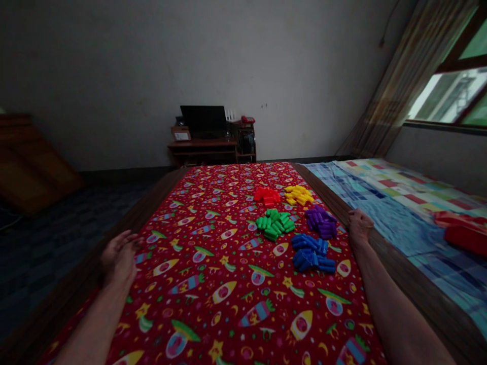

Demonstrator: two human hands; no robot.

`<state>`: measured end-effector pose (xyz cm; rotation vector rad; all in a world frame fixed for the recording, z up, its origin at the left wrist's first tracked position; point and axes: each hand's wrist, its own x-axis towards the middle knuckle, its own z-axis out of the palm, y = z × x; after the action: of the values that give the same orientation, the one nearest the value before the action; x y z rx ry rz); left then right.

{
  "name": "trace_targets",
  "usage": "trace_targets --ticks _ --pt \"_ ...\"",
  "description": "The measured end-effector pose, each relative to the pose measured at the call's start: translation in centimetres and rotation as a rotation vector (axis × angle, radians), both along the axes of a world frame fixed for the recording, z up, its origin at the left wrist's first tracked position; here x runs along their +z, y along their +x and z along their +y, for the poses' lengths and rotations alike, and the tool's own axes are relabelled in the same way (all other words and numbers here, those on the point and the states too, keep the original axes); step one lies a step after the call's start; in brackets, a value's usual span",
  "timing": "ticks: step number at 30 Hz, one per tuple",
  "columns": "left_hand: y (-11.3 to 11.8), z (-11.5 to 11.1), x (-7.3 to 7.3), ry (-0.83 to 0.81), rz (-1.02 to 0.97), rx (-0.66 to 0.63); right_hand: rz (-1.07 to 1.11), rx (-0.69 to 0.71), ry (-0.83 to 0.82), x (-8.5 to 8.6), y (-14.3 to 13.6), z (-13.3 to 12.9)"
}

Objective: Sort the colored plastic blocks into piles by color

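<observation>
A red patterned cloth (213, 243) covers the long table in front of me. On its right half lie separate piles of small pieces: red (267, 196), yellow (299, 194), green (274, 224), purple (321, 222) and blue (312, 253). My left hand (120, 252) rests at the cloth's left edge, fingers loosely curled and apart, holding nothing. My right hand (359, 225) lies at the right edge, just right of the purple pile, with its fingers folded in; whether anything is inside them is hidden.
Brown wood (399, 263) shows along the table's sides. To the right is a bed with a blue checked sheet (361, 203) and a red item (466, 235). A desk with a black monitor (204, 120) stands by the far wall, a wooden cabinet (34, 162) at the left.
</observation>
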<state>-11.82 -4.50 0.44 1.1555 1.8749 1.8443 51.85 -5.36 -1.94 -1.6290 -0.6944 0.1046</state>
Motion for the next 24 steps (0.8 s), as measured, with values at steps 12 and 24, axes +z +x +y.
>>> trace_targets --ticks 12,24 --pt "-0.1 0.2 -0.1 0.063 -0.49 0.0 0.058 -0.073 0.001 1.7 -1.2 -0.8" --pt "-0.3 0.3 -0.4 0.059 -0.454 0.004 0.011 -0.04 -0.02 0.3 0.0 -0.3"
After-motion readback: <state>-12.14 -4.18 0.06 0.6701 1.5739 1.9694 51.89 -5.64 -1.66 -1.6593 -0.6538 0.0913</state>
